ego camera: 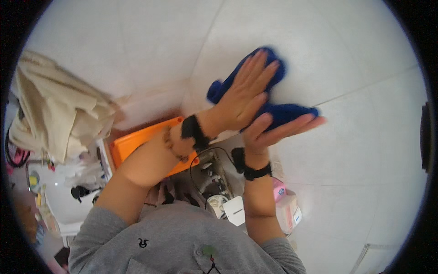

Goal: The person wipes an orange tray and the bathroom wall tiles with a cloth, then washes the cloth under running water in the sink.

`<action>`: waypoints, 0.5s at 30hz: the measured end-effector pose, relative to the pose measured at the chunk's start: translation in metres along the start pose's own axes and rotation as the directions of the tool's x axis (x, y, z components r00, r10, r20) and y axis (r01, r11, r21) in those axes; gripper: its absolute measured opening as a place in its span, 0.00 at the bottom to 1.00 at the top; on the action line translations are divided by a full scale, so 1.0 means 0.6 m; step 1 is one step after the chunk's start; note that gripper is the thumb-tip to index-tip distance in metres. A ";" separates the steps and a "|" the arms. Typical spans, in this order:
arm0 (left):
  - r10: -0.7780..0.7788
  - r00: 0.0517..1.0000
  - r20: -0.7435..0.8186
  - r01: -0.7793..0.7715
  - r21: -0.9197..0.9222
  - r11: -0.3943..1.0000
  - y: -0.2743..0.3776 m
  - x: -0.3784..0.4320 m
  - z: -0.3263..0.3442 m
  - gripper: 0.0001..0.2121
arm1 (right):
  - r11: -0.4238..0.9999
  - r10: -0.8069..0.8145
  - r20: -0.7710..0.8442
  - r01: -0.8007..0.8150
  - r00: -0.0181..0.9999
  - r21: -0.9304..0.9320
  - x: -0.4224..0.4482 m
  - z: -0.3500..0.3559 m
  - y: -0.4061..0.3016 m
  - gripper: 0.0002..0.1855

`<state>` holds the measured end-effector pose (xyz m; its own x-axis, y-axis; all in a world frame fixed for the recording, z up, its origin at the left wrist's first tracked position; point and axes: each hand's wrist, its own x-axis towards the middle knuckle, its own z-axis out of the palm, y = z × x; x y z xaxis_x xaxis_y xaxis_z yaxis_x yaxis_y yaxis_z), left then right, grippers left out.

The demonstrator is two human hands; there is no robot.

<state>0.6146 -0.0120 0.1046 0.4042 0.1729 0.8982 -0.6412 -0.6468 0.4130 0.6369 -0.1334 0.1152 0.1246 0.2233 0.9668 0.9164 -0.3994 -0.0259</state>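
Observation:
A dark blue cloth (284, 114), bunched and folded, lies against pale tiles that appear to be a wall. My left hand (239, 90) presses flat on it, fingers stretched over its upper part. Lower down, the right hand (273, 132) runs along the cloth's bottom edge, with the thumb by the fabric and the fingers straight. Part of the cloth is hidden beneath both hands. Each wrist carries a black strap, and a beaded bracelet (167, 138) circles my left forearm. Both hands are somewhat blurred.
Below my left forearm sits an orange plastic stool or tray (130, 145). Beige fabric (54, 106) hangs at the left, above a white basin-like surface (66, 198). A thin black cable (191, 167) loops between my arms. Pink and white packages (285, 205) stand beside my right arm.

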 end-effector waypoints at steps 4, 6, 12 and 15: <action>-0.146 0.987 0.071 0.142 0.056 0.988 -0.044 -0.186 0.023 0.28 | 0.965 0.147 0.118 -0.168 0.982 0.202 -0.224 0.037 0.014 0.40; -0.229 0.956 0.182 0.205 0.142 0.968 -0.050 -0.229 0.011 0.29 | 0.961 0.149 0.169 -0.183 0.974 0.209 -0.258 0.031 0.013 0.39; 0.087 0.984 0.153 -0.097 0.057 0.994 0.017 0.027 -0.017 0.28 | 0.969 0.098 0.146 -0.128 0.984 0.212 -0.027 -0.017 0.028 0.38; 0.397 0.910 0.118 -0.398 -0.011 0.917 0.097 0.208 -0.040 0.24 | 0.964 0.061 0.030 -0.067 0.998 0.256 0.177 -0.054 0.014 0.34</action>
<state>0.6121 -0.0100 0.2443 0.1902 -0.1869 0.9638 -0.7565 -0.6536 0.0226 0.6456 -0.1423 0.2259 0.1920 0.2247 0.9553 0.9728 -0.1724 -0.1550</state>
